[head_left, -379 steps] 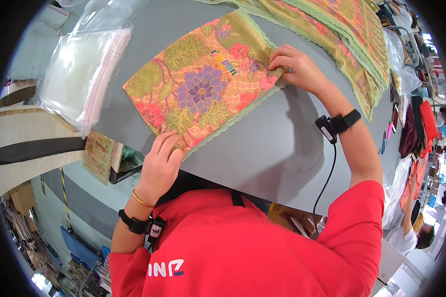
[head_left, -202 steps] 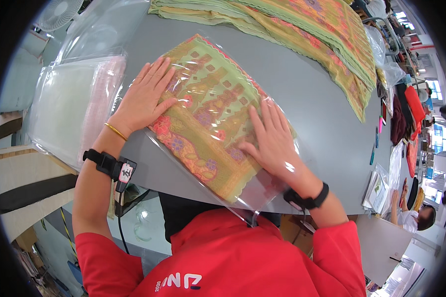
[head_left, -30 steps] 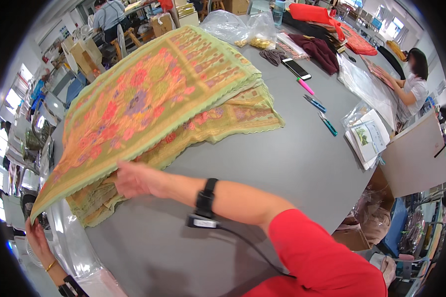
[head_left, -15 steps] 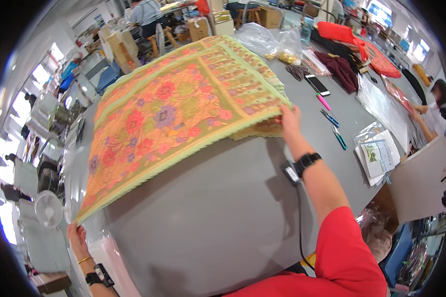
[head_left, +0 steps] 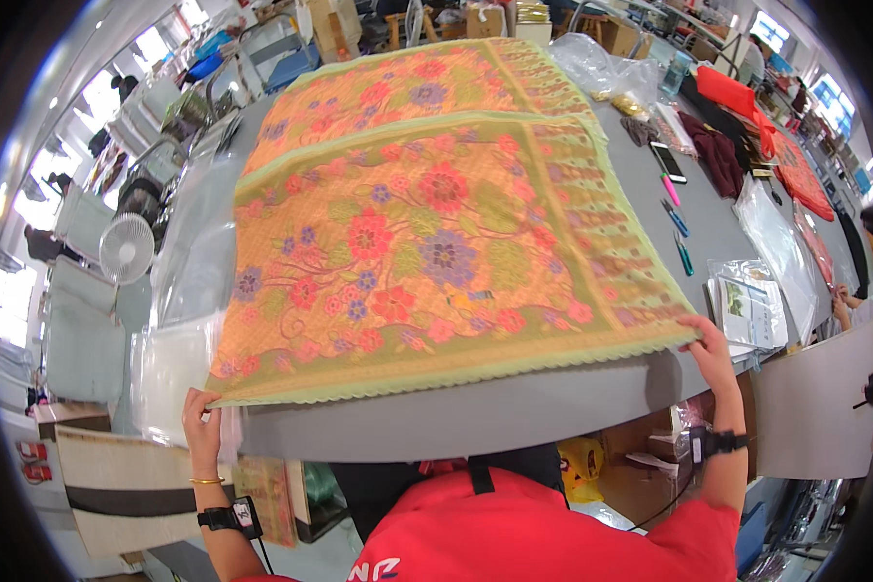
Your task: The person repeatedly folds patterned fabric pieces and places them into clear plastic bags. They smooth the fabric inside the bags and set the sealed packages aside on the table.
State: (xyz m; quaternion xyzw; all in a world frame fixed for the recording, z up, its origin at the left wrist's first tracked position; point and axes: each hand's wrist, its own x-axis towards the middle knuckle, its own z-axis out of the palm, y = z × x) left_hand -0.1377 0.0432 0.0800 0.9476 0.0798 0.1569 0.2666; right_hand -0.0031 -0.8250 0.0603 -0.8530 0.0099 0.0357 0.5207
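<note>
At the lower left of the frame, the left hand (head_left: 202, 424) pinches one near corner of the orange floral cloth (head_left: 436, 242), fingers closed on its green scalloped edge. The cloth spreads across the middle, lifted above the grey table (head_left: 514, 412). At the lower right, the right hand (head_left: 710, 351) grips the other corner, seemingly between thumb and fingers. Pens (head_left: 676, 218) lie farther right.

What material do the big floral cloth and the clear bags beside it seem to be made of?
The floral cloth looks like thin woven fabric, matte, with a printed or woven flower pattern and a scalloped green edge; it drapes softly between the left hand and right hand. The clear bags look like glossy plastic film, since they shine and show through.
</note>
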